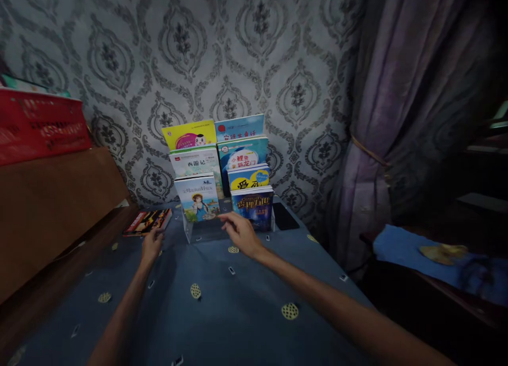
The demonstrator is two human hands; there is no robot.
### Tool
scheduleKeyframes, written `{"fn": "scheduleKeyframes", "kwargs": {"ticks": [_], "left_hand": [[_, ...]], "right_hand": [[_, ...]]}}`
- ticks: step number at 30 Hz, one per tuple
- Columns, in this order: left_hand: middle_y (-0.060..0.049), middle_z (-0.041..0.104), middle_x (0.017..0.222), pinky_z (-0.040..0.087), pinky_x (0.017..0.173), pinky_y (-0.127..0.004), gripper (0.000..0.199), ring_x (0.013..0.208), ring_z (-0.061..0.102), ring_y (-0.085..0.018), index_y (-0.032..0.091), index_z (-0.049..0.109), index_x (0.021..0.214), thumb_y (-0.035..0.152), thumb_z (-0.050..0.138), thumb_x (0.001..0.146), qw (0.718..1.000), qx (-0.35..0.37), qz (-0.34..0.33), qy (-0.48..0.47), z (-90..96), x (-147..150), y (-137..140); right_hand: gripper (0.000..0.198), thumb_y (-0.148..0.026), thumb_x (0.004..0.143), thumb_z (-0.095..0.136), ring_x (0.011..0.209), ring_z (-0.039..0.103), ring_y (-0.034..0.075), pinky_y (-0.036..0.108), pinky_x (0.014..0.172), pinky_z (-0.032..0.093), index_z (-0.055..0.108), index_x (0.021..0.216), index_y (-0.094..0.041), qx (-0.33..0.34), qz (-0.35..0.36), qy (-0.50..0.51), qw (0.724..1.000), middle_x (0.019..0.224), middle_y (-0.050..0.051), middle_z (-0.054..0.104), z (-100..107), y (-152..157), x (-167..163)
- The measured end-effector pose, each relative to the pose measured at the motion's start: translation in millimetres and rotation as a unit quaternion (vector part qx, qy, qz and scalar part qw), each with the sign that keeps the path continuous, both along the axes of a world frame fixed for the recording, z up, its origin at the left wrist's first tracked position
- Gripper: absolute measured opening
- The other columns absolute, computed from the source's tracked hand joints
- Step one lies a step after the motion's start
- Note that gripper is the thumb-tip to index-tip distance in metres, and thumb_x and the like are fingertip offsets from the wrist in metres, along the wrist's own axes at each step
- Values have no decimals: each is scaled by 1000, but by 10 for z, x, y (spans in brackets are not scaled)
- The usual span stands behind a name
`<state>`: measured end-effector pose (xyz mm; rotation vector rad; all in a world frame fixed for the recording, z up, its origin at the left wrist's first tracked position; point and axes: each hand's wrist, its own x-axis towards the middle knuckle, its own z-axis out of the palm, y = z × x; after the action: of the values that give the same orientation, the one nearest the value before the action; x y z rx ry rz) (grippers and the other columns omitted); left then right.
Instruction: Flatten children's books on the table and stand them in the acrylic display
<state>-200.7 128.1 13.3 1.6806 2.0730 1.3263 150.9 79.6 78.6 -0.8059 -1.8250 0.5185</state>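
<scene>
At far left I see a red basket [43,125] holding something green; then a lone book [146,221] flat on blue cloth [166,318], my left hand [153,243] at its edge; then a rack [188,231] of upright books [197,199], my right hand [243,235] before it. I cannot tell whether either grips.

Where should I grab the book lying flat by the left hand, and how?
Probably by the near edge of the book, coming from the front with the left hand, thumb on top. It lies flat, so its thin edges are the parts to pinch, and the near one faces that hand.
</scene>
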Motion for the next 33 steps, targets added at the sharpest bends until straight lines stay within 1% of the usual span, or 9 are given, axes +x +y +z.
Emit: {"fn": "scheduleKeyframes", "kwargs": {"ticks": [2, 4, 7, 10, 14, 23, 26, 30, 33], "left_hand": [[-9, 76, 90, 60, 71, -35, 29, 85, 75, -25, 16, 66, 98, 26, 46, 80, 1000, -13, 8, 19, -71, -3, -26], [-10, 77, 93, 59, 81, -39, 28, 92, 74, -26, 17, 67, 98, 26, 46, 81, 999, -17, 16, 29, -141, -1, -57], [-10, 76, 100, 56, 91, -41, 28, 100, 71, -27, 18, 69, 98, 23, 46, 82, 998, -23, 21, 59, -259, 3, -121], [-11, 75, 106, 53, 97, -41, 29, 104, 69, -27, 18, 69, 99, 18, 45, 84, 995, -29, 20, 93, -367, 1, -164], [-12, 72, 110, 50, 101, -39, 31, 107, 66, -26, 17, 68, 105, 16, 43, 87, 990, -36, 19, 139, -449, -25, -130], [-22, 48, 148, 37, 115, -48, 46, 140, 43, -32, 10, 53, 137, 14, 41, 93, 967, -41, 76, 238, -424, -200, 81], [-24, 40, 156, 29, 119, -50, 52, 149, 30, -35, 7, 45, 145, 22, 45, 95, 954, -55, 90, 280, -406, -243, 158], [-24, 31, 162, 25, 121, -55, 63, 153, 24, -35, 9, 35, 153, 35, 47, 96, 942, -85, 99, 310, -380, -273, 274], [-23, 34, 161, 24, 120, -59, 63, 153, 23, -35, 13, 38, 153, 42, 47, 97, 940, -109, 92, 310, -349, -278, 352]], "right_hand": [[31, -12, 90, 47, 80, 66, 16, 30, 79, 52, 71, 107, -20, -16, 2, -7, 1000, 94, 5, 70, 49, 2, 17], [30, -13, 89, 47, 78, 66, 16, 31, 78, 52, 71, 106, -20, -32, 10, -17, 999, 92, 5, 70, -60, -38, -8], [29, -14, 87, 49, 76, 67, 17, 31, 75, 53, 72, 105, -20, -70, 29, -28, 997, 93, 6, 71, -446, -139, -90], [30, -17, 85, 50, 72, 68, 17, 28, 64, 53, 71, 106, -20, -167, 43, -10, 985, 87, 6, 72, -864, -219, -174], [30, -25, 84, 49, 67, 68, 18, 26, 53, 50, 72, 103, -17, -255, 45, 18, 966, 83, 6, 72, -1163, -252, -218], [36, -40, 83, 52, 71, 70, 21, 32, 63, 55, 74, 100, -18, -241, 49, -11, 969, 78, 7, 73, -1186, -240, -199], [36, -41, 84, 51, 71, 70, 21, 34, 66, 56, 74, 99, -18, -231, 46, -23, 972, 77, 7, 73, -1183, -256, -203], [36, -40, 84, 50, 71, 70, 21, 35, 68, 56, 75, 98, -18, -223, 46, -33, 973, 80, 8, 74, -1162, -267, -204], [36, -40, 85, 49, 72, 71, 22, 35, 70, 56, 75, 98, -19, -221, 47, -36, 974, 80, 8, 74, -1154, -265, -203]]}}
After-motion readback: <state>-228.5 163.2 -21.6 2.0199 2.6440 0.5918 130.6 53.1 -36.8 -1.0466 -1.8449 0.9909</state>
